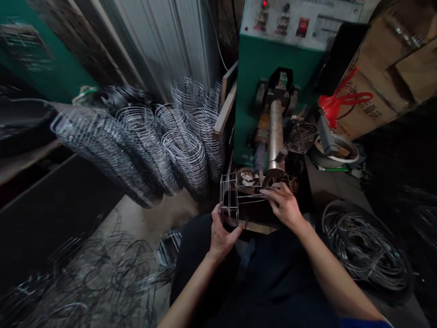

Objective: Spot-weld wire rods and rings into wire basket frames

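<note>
My left hand [221,232] is closed around the lower side of a small wire basket frame [233,196], with the thumb at its near edge. Straight wires run from this frame toward the right. At their far end my right hand [282,204] has its fingers pressed together near the electrode tip of a green welding machine [251,91]. What exactly sits between the right fingertips is too small and dark to tell; they appear to be on the frame's wires. The machine's round metal arm [276,132] ends just above my right fingers.
Tall stacks of wire rings [186,159] stand at left, beside a wooden board [225,109]. Loose wire pieces [112,269] litter the floor. On the right are a tub of wire loops [365,246], a bowl [344,148], a round wire grille [301,137] and cardboard boxes [385,73].
</note>
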Motion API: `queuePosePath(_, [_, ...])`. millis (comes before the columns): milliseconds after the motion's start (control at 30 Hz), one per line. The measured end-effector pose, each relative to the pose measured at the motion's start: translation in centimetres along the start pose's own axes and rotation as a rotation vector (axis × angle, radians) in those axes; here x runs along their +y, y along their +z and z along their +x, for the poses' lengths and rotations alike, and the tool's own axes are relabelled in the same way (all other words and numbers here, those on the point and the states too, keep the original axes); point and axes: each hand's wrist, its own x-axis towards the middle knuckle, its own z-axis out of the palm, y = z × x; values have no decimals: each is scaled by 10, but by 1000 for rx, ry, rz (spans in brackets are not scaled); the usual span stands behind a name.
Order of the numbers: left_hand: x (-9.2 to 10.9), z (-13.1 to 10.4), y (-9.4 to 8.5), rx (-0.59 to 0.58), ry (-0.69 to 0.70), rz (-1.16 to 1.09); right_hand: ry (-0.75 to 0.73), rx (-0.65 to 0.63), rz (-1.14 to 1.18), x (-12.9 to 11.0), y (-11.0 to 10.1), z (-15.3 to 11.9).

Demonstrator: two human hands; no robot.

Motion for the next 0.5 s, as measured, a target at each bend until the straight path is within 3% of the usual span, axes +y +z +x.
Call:
queuePosePath(300, [6,5,-9,-8,35,49,83,52,-40,6,-2,-8])
queuePosePath(500, [9,32,-13,-97,14,0,115,102,-103,14,-6,-2])
